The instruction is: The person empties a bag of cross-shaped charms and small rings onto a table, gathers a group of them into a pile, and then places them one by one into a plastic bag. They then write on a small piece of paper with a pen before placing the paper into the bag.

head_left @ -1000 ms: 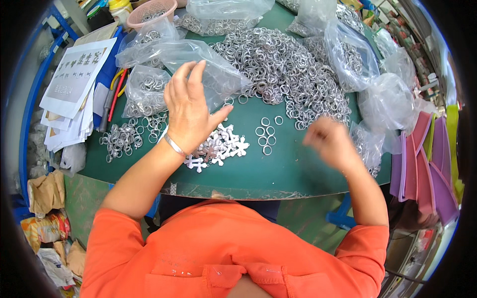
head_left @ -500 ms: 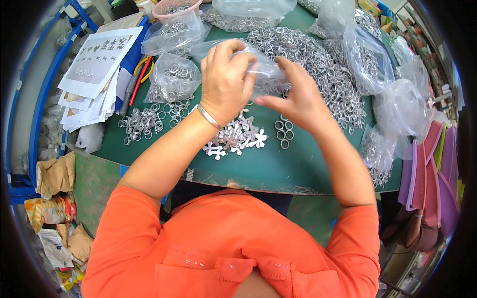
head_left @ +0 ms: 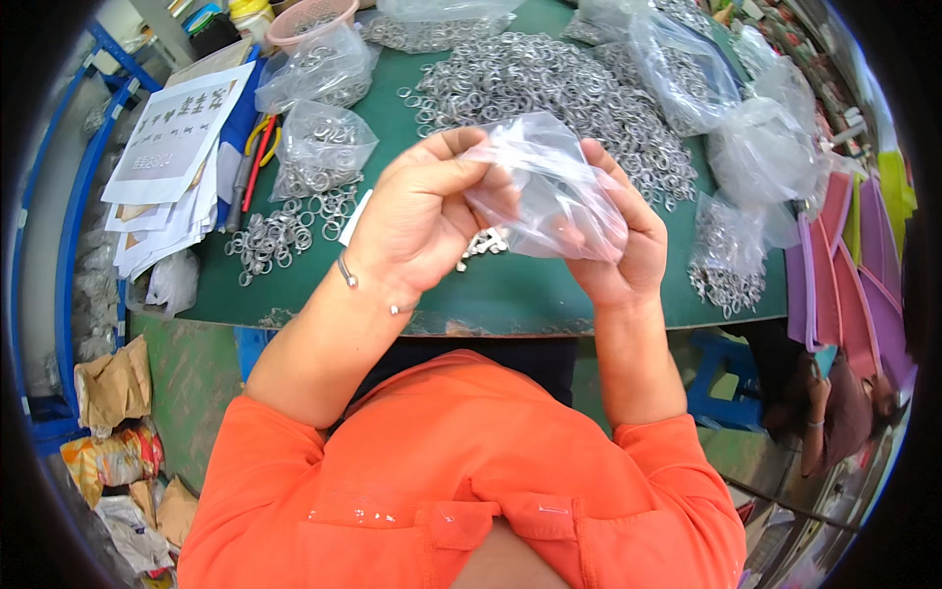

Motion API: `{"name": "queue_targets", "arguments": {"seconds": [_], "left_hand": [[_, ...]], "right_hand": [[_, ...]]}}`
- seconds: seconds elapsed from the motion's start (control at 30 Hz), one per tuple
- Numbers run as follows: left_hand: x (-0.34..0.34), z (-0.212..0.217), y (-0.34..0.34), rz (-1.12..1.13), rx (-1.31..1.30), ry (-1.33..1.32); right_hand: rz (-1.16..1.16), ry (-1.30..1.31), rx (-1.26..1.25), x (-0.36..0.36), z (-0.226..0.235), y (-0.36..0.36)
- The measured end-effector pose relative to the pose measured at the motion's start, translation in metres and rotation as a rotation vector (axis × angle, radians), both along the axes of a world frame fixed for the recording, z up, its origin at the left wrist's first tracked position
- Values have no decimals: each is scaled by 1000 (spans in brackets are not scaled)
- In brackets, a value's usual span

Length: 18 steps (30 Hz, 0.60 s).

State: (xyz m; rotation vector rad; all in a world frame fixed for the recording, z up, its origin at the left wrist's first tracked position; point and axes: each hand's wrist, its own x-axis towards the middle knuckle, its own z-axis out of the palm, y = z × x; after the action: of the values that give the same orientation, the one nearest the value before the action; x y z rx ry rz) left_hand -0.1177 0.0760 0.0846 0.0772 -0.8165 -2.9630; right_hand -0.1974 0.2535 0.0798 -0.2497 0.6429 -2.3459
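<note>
A clear plastic bag [head_left: 546,182] is stretched between my hands above the green table. My left hand [head_left: 417,211], with a thin metal bangle at the wrist, pinches the bag's left edge between thumb and fingers. My right hand [head_left: 633,245] grips its right side. Some right-hand fingers show through the film; whether they are inside or behind it I cannot tell. Below the bag, a few flat silvery metal pieces [head_left: 481,247] peek out, mostly hidden by my hands. Beyond the bag spreads a large heap of small metal rings [head_left: 549,88].
Loose rings [head_left: 272,239] lie at the left, near a ring-filled bag [head_left: 322,147], red-handled tool [head_left: 257,167] and printed sheets [head_left: 172,147]. A pink basket [head_left: 312,22] stands at the back. More bags of rings [head_left: 728,257] line the right. A blue stool [head_left: 724,388] is below the table's edge.
Both hands have come nearer to me and lower, bringing the plastic bag along. My right hand has closed from a spread pose onto the bag. The view has shifted slightly.
</note>
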Motion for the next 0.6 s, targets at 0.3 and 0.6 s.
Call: {"name": "queue_targets", "arguments": {"seconds": [0.3, 0.6], "left_hand": [[28, 2, 25, -74, -707, -88], [43, -10, 48, -203, -770, 79]], "right_hand": [[-656, 675, 632, 40, 31, 42], [150, 2108, 1433, 73, 47, 87]]}}
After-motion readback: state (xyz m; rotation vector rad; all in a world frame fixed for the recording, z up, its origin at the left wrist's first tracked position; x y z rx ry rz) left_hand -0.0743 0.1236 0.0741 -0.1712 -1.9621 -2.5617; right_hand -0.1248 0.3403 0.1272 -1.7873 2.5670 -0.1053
